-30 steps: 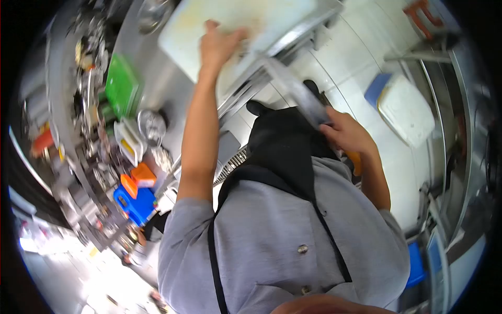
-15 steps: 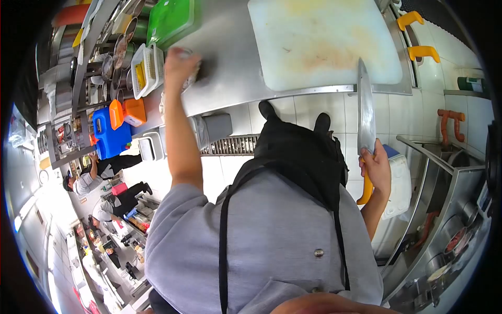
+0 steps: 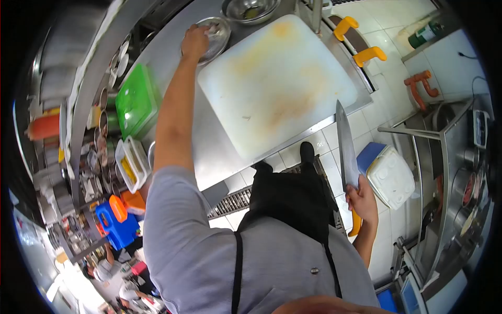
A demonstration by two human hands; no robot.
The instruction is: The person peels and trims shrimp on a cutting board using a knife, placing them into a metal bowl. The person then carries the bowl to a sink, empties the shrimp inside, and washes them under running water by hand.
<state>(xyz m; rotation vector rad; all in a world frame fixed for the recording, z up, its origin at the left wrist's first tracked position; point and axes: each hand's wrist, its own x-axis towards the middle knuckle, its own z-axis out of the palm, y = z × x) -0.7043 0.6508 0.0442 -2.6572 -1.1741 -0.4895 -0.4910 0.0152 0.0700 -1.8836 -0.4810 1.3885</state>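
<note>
My left hand (image 3: 195, 43) is stretched out over the steel counter. Its fingers are closed over the rim of a shallow metal bowl (image 3: 217, 44), which sits beside the far left corner of the white cutting board (image 3: 277, 83). What lies in that bowl is partly hidden by the fingers. Low on the right, my right hand (image 3: 363, 200) grips a large kitchen knife (image 3: 346, 146) by its yellow handle. The blade points away from me, with its tip overlapping the board's right edge in view. A second metal bowl (image 3: 251, 11) with a little greenish content stands beyond the board.
A green-lidded container (image 3: 137, 99) and a white basket (image 3: 133, 165) are on the left, near a blue jug (image 3: 116, 222). Yellow handles (image 3: 368, 55) stick out past the counter's right end. A white-lidded cooler (image 3: 389, 178) stands on the floor. Other people work at lower left.
My left hand has moved away from me along the counter, from near the green-lidded container to beside the board, with the metal bowl. The view has turned; my right hand still holds the knife.
</note>
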